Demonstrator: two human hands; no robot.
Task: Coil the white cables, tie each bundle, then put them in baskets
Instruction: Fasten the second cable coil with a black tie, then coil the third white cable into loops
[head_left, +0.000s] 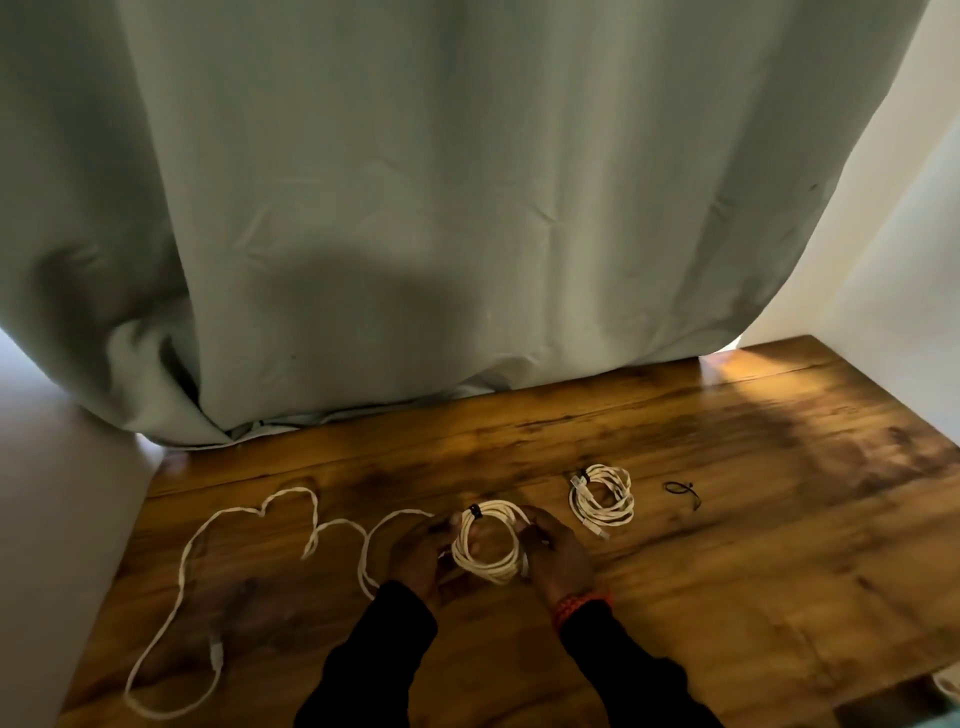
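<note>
From the head camera, a brown wooden tabletop (675, 597) fills the lower half of the view, with a pale grey-green curtain (467, 208) hanging down to its far edge from 10 to 2 o'clock.

At about 6 o'clock, both hands meet around a coiled white cable (488, 545) held just above the wood. The left hand (415, 558) is curled closed on the coil's left side, fingers reaching through or against the loops. The right hand (558, 558) is curled closed on the coil's right side, its fingertips pinching the strands. A small black tie (475, 511) wraps the coil at its top edge, at the coil's own 11 o'clock. Both forearms wear dark sleeves, and an orange beaded bracelet (579, 605) sits on the right wrist.

Just beyond the right hand, toward 1 o'clock from it, a second coiled cable (602, 500) lies flat on the tabletop, apart from the hands, with a dark tie at its upper left. Further right of that coil, a loose black tie (683, 491) lies alone on the wood.

Toward 8 o'clock, an uncoiled white cable (208, 561) snakes in open loops across the tabletop, one connector end lying near the front-left edge and its other end running close behind the left hand.
</note>
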